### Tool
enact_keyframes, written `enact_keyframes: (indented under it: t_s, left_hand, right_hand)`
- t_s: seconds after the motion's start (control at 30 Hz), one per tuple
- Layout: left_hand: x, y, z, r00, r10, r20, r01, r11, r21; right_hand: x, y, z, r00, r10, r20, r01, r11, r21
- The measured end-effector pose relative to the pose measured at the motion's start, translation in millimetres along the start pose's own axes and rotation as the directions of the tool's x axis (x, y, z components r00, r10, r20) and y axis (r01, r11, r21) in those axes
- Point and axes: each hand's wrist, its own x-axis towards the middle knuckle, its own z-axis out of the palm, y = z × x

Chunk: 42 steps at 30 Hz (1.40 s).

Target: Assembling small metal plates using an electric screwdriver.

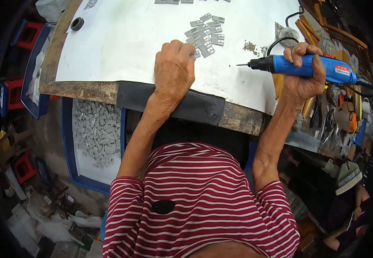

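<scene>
My right hand is wrapped round a blue electric screwdriver with a black nose. The screwdriver lies nearly level over the white sheet, its thin bit pointing left. My left hand rests on the sheet near the table's front edge, fingers curled down. A small grey part shows at its thumb side; the fingertips themselves are mostly hidden. Just beyond lies a loose cluster of small flat grey parts, some with dark holes. Tiny brass-coloured screws are scattered between the cluster and the screwdriver.
White paper covers the worn wooden table. A dark ring-shaped thing sits at the far left. Below left, a blue-rimmed tray holds many grey parts. Pliers and other tools crowd the right. Another person's arm shows at lower right.
</scene>
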Motion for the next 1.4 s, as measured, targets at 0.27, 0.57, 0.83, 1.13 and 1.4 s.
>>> enact_keyframes:
  t_s: [0.27, 0.57, 0.83, 1.13, 1.4]
  left_hand:
    - [-4, -3, -3, 0.994, 0.059, 0.098, -0.054, 0.997, -0.048]
    - [-2, 1, -2, 0.989, 0.05, 0.136, -0.036, 0.994, -0.103]
    - [-4, 10, 7, 0.985, 0.088, 0.15, -0.053, 0.974, -0.221]
    - [-5, 4, 9, 0.988, 0.113, 0.103, -0.082, 0.959, -0.272]
    - [-6, 1, 12, 0.989, 0.103, 0.105, -0.07, 0.959, -0.276]
  right_hand:
    - [2, 2, 3, 0.996, 0.046, 0.077, -0.051, 0.997, 0.063]
    - [5, 1, -4, 0.995, 0.018, 0.102, -0.02, 1.0, 0.022]
    - [2, 2, 3, 0.991, 0.027, 0.13, -0.029, 0.999, 0.014]
    - [1, 20, 30, 0.989, -0.004, 0.145, 0.025, 0.99, -0.142]
    - [2, 34, 55, 0.99, 0.056, 0.129, -0.019, 0.961, -0.276]
